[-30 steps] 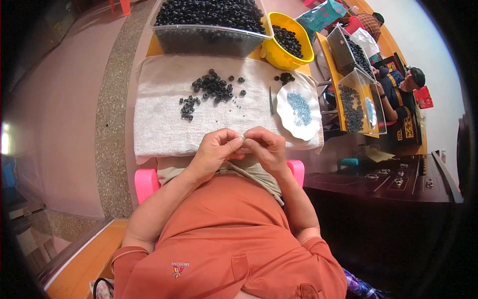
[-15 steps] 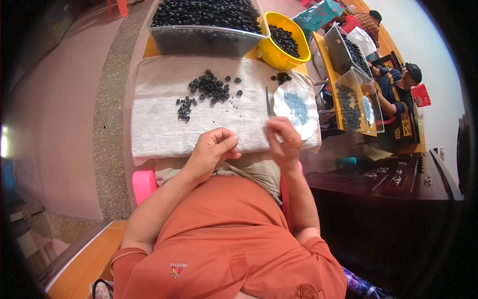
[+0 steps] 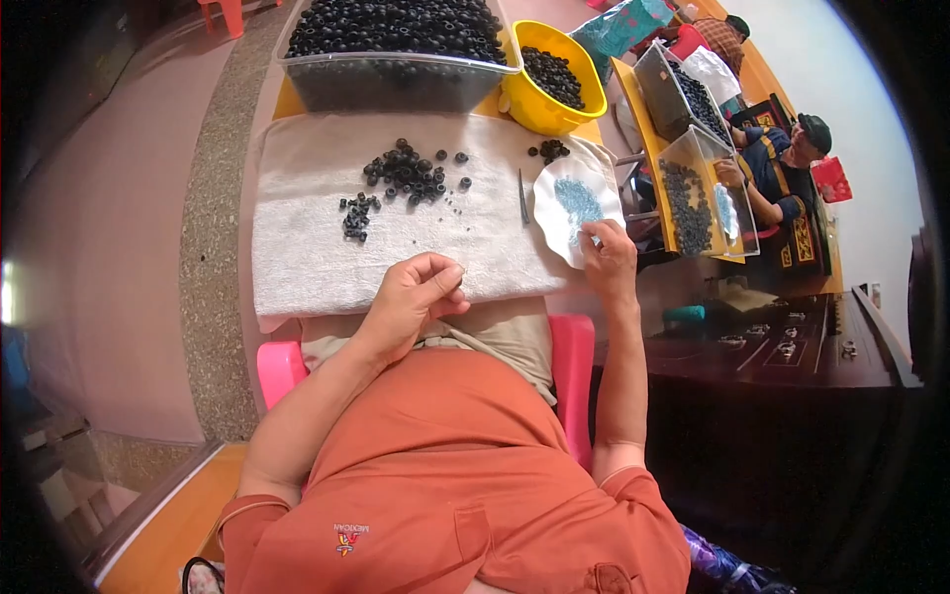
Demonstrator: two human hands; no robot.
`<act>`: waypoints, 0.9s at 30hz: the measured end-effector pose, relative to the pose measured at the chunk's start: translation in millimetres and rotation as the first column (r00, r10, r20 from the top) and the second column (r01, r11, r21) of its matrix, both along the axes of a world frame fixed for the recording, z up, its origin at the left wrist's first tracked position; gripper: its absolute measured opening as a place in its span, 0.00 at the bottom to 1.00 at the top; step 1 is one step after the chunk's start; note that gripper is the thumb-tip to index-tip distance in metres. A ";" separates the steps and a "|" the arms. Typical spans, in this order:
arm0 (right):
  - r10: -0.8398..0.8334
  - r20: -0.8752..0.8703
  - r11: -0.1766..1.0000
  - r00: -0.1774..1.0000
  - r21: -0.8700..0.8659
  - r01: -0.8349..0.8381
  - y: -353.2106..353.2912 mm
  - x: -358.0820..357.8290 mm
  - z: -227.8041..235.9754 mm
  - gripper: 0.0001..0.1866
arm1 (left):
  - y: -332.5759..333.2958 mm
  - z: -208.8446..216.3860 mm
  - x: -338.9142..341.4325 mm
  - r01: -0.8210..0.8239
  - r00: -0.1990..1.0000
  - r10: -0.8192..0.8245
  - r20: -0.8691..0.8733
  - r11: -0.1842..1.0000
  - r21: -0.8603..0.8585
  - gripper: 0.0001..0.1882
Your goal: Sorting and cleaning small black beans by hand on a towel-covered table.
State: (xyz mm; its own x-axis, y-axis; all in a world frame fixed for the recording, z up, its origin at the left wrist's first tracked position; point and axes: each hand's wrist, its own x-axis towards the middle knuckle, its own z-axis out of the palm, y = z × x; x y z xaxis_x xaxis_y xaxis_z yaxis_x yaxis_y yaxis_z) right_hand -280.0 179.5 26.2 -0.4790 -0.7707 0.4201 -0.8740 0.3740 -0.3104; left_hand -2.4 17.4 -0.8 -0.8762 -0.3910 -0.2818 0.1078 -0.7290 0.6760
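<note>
My left hand (image 3: 421, 300) is closed over the near edge of the white towel (image 3: 317, 257), thumb pressed against the forefinger. Whatever it pinches is too small to make out. At the right, my right hand (image 3: 611, 259) reaches over the near side of a white wavy-rimmed dish (image 3: 550, 220), fingertips drawn together beside the tiny blue pieces (image 3: 578, 201) in it. What these fingers hold, if anything, is hidden. Left of the dish lie dark tweezers (image 3: 523, 198). Black beads (image 3: 408, 173) are heaped mid-towel, with smaller black beads (image 3: 356, 216) to their left and a small bead group (image 3: 549, 150) above the dish.
Behind the towel stand a big clear bin (image 3: 396, 81) and a yellow tub (image 3: 554, 117), both with black beads. At right, a co-worker (image 3: 782, 173) sits by another table with clear boxes (image 3: 708, 188). A dark cabinet (image 3: 772, 356) stands at my right.
My right hand has moved right, from beside the dish's near left side to over the dish. My left hand keeps its pinch in nearly the same place.
</note>
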 end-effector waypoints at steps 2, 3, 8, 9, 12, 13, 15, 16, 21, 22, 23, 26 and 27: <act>0.008 -0.062 1.000 0.998 -0.015 -0.009 -1.1 5.4 4.3 0.08 | -0.1 -0.3 -0.5 0.004 1.000 -0.004 -0.005 1.000 0.003 0.06; 0.020 -0.125 0.999 0.992 -0.030 -0.023 -5.4 12.7 10.4 0.08 | -0.4 -0.6 -0.3 0.002 1.000 -0.002 -0.010 1.000 0.006 0.06; 0.326 0.522 0.943 0.788 -0.233 -0.236 -25.7 83.4 23.1 0.08 | 2.0 -0.7 1.2 0.012 1.000 -0.012 -0.007 1.000 -0.002 0.07; 0.283 0.634 0.957 0.720 -0.141 -0.253 -28.9 98.2 21.4 0.08 | 2.1 -1.0 0.4 0.016 1.000 -0.016 -0.016 1.000 -0.008 0.07; 0.279 0.713 0.950 0.643 -0.108 -0.292 -44.3 127.0 8.1 0.13 | 3.0 4.0 1.0 0.019 1.000 -0.016 0.021 0.994 -0.106 0.08; 0.271 0.733 0.952 0.624 -0.109 -0.285 -47.6 131.1 8.1 0.14 | 2.5 4.0 1.2 0.018 1.000 -0.016 0.018 0.994 -0.109 0.08; 0.261 0.754 0.954 0.603 -0.108 -0.278 -51.5 133.1 8.9 0.15 | 2.3 2.8 0.7 -0.005 1.000 0.006 0.001 0.985 -0.173 0.09; 0.251 0.768 0.956 0.590 -0.100 -0.277 -53.1 131.9 7.7 0.15 | 1.7 4.0 0.5 -0.006 1.000 0.006 0.000 0.985 -0.173 0.09; 0.151 0.929 0.975 0.339 -0.083 -0.205 -53.4 134.0 9.3 0.15 | 3.1 3.0 0.7 -0.033 0.999 0.044 0.027 0.947 -0.320 0.08; 0.172 0.944 0.975 0.281 -0.123 -0.183 -52.9 135.6 7.1 0.15 | 3.0 2.3 0.7 -0.034 0.999 0.045 0.027 0.947 -0.321 0.08; 0.194 0.955 0.974 0.223 -0.162 -0.156 -52.5 136.6 5.1 0.15 | 2.8 1.8 0.9 -0.038 0.998 0.052 0.030 0.930 -0.367 0.08; 0.228 0.941 0.968 0.249 -0.193 -0.159 -52.0 135.2 -1.1 0.14 | 2.6 -2.0 0.2 -0.046 0.998 0.063 0.027 0.905 -0.423 0.08; 0.231 0.941 0.968 0.249 -0.195 -0.160 -51.5 134.7 -3.9 0.14 | 2.6 -2.2 0.0 -0.051 0.998 0.066 0.021 0.901 -0.432 0.08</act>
State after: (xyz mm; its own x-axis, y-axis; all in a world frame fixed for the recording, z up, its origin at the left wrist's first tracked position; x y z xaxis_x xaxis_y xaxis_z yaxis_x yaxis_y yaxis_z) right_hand -145.3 128.0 22.4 -0.3977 -0.8990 -0.1834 0.0188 0.1919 -0.9812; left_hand -2.4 20.0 -3.0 -0.8409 -0.5311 -0.1038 0.1125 -0.3591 0.9265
